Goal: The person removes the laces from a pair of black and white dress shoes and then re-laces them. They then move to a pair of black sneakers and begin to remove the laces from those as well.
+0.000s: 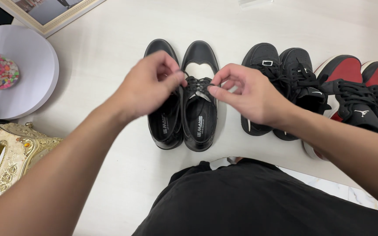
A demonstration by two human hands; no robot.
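Note:
A pair of black-and-white dress shoes stands side by side on the pale floor, the left shoe partly under my left hand and the right shoe between both hands. My left hand pinches one end of the right shoe's black lace. My right hand pinches the other end of the same lace. Both hands hover just above the lacing, fingers closed on the lace ends.
A pair of black sneakers sits to the right, then a red, black and white pair. At left are a round white table, a gold ornate tissue box and a picture frame. My black-clad lap fills the bottom.

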